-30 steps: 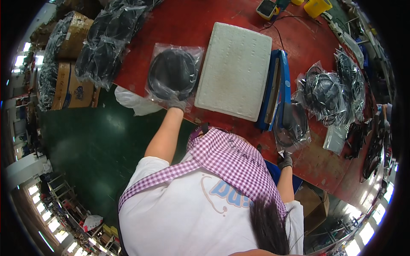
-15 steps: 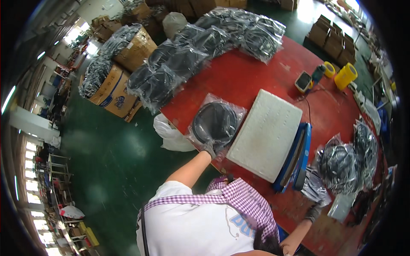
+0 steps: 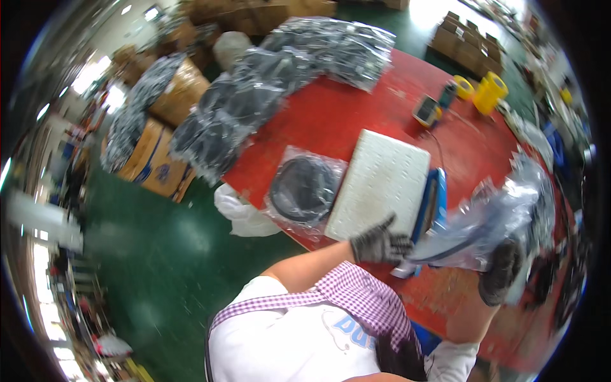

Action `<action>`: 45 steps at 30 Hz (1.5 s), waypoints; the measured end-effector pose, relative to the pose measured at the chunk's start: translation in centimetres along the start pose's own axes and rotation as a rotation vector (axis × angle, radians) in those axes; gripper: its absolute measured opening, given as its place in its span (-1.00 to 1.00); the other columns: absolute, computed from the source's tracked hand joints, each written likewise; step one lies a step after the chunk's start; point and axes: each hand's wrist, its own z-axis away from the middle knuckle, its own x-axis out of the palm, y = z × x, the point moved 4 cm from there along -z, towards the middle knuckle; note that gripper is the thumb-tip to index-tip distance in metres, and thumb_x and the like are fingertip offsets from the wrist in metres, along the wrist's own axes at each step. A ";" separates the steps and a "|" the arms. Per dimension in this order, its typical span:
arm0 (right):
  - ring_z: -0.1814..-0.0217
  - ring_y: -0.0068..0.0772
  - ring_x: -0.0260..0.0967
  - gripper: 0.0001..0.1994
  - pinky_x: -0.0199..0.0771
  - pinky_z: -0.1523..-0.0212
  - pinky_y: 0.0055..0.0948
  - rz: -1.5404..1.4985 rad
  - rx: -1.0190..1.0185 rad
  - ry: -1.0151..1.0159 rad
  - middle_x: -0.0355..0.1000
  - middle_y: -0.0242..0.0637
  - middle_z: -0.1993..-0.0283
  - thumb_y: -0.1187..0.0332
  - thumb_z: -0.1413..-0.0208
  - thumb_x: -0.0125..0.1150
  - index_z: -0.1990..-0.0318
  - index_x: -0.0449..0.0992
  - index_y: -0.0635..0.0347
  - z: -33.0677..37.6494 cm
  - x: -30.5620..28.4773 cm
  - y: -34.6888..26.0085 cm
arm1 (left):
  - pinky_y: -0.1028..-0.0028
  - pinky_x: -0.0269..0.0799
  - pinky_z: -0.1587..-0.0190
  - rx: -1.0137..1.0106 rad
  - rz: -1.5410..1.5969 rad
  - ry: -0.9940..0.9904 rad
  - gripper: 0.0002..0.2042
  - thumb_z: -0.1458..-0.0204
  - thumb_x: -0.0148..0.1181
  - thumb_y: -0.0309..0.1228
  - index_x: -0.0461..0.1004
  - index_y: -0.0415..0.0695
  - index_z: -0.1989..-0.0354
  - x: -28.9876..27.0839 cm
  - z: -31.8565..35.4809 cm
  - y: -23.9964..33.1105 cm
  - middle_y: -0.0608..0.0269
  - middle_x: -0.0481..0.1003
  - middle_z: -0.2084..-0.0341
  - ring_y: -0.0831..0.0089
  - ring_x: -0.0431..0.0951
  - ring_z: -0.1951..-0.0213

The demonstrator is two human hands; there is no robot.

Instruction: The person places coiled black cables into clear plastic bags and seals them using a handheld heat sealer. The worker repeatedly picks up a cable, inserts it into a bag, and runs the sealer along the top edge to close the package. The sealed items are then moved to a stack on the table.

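My left hand [image 3: 382, 246], in a grey glove, reaches over the near edge of the white foam slab [image 3: 379, 181]. Its thumb stands apart and its fingers stretch toward a clear plastic bag [image 3: 468, 239], with nothing in them. My right hand [image 3: 501, 272], gloved too and a little blurred, is closed on the right part of that bag. The bag is raised at a slant across the blue-framed device [image 3: 434, 204]; what lies inside it is hard to make out. Left of the slab lies a bagged round black part [image 3: 302, 190], flat on the red table [image 3: 331, 114], touched by neither hand.
Many bagged dark parts [image 3: 254, 89] line the table's far left edge. More bagged parts [image 3: 534, 184] lie at the right. A handheld device [image 3: 427, 111] and yellow rolls [image 3: 490, 93] stand at the far right. Cardboard boxes [image 3: 156, 153] stand on the green floor.
My left hand has let go of the bagged round part and moved right. My right hand has come up and farther out, and the plastic bag is now raised and stretched toward the left.
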 end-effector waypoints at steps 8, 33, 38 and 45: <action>0.69 -0.70 0.04 -0.67 0.06 0.70 -0.65 0.016 0.805 -0.406 0.16 -0.51 0.68 0.11 -0.03 -0.04 0.57 0.33 0.19 6.5 1.5 8.8 | 0.43 0.40 0.20 0.269 -0.236 0.421 -0.68 0.02 0.00 -0.32 0.30 -0.21 0.12 -6.1 6.2 8.8 0.20 0.42 0.31 0.45 0.44 0.29; 0.44 -0.36 0.36 -0.78 0.40 0.44 -0.39 0.158 0.833 -0.236 0.39 -0.17 0.39 0.33 0.04 0.00 0.27 0.36 0.27 12.1 -6.2 32.0 | 0.46 0.44 0.55 0.411 -1.021 0.793 -0.81 0.08 0.09 -0.36 0.38 -0.22 0.35 -15.4 -8.5 20.2 0.16 0.44 0.55 0.39 0.47 0.56; 0.18 -0.13 0.31 -0.68 0.31 0.20 -0.19 0.489 0.559 0.155 0.33 0.04 0.20 0.28 0.06 0.01 0.15 0.31 0.27 5.5 -6.1 24.8 | 0.47 0.42 0.53 0.452 -0.922 0.884 -0.83 0.08 0.09 -0.37 0.38 -0.21 0.37 -17.7 -7.1 21.4 0.19 0.43 0.54 0.40 0.45 0.55; -0.02 -0.06 0.15 -0.45 0.12 0.01 -0.12 1.431 0.222 -0.411 0.01 0.03 -0.12 0.30 0.12 -0.11 -0.09 0.03 0.31 7.2 1.2 24.6 | 0.58 0.33 0.50 0.441 -1.076 0.959 -0.83 0.07 0.08 -0.38 0.38 -0.19 0.34 -17.8 -6.5 23.2 0.29 0.42 0.56 0.52 0.41 0.56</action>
